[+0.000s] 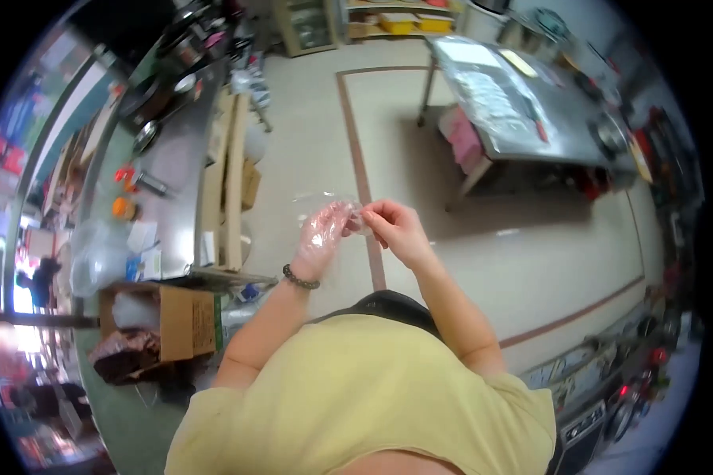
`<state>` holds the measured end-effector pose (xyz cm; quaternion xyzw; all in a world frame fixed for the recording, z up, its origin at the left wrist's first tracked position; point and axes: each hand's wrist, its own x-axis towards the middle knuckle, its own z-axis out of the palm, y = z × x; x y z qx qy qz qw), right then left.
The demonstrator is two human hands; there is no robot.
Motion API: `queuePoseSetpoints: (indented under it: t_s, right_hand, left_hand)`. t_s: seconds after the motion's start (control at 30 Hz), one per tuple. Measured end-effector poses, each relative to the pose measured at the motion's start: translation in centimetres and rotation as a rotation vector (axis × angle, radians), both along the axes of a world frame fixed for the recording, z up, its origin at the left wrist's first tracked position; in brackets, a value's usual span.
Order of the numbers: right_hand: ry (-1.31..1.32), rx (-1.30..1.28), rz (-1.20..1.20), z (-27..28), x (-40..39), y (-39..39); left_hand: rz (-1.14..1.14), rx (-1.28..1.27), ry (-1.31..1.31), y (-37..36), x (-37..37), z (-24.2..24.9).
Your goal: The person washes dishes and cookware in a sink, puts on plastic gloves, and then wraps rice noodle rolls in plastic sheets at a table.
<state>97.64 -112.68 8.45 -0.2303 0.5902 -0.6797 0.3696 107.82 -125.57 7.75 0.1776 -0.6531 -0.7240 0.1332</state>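
Note:
A clear plastic glove (322,231) covers my left hand (323,236), which is raised in front of my body with its fingers bent towards the right. Dark beads circle the wrist below it. My bare right hand (396,229) pinches thin clear plastic (360,218) beside the left fingertips. More loose film stands out above the left hand. Whether the left fingers grip any of the plastic cannot be made out.
On the left, a metal counter (179,190) holds a pan, a bottle and an orange-lidded jar (123,208). A cardboard box (188,323) sits lower left. At upper right stands a steel table (562,119) with plastic-covered items and a red-handled knife (540,129).

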Motion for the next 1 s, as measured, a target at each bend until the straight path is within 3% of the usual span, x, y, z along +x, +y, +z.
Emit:
queuePoseSetpoints:
  t_s: [0.13,0.23,0.33,0.47,0.57,0.67,0.8,0.87,1.0]
  right_hand:
    - [-0.069,-0.081,-0.173,-0.6,-3.4,6.6]
    - [-0.352,-0.346,-0.375,-1.0,-4.6,11.0]
    - [-0.325,-0.368,-0.504,-1.3,-5.4,14.8]
    - [-0.179,-0.371,-0.747,-1.5,-6.2,18.4]
    - [-0.200,-0.423,-0.924,-1.7,-7.8,20.6]
    - [-0.198,-0.501,-0.956,-1.7,-10.1,22.6]
    - [-0.025,-0.351,-1.078,-1.5,-13.4,22.9]
    - [-0.041,-0.367,-1.076,-1.1,-15.1,23.0]
    - [-0.210,-0.521,-1.042,-0.9,-18.3,23.8]
  left_hand:
    - [-0.148,0.027,-0.023,6.8,-6.0,1.7]
    - [-0.317,0.186,0.097,9.5,-10.4,-1.1]
    - [-0.548,0.168,-0.085,13.0,-13.3,0.7]
    - [-0.691,0.076,-0.047,16.3,-17.3,-0.2]
    - [-0.767,0.213,-0.142,17.9,-21.0,-0.2]
    - [-0.782,0.235,-0.188,19.2,-24.7,-0.6]
    - [-0.970,0.278,-0.094,20.9,-28.6,-1.2]
    - [-1.049,0.211,0.031,21.7,-30.3,-0.2]
    - [-1.231,0.217,-0.075,22.5,-35.4,-0.4]
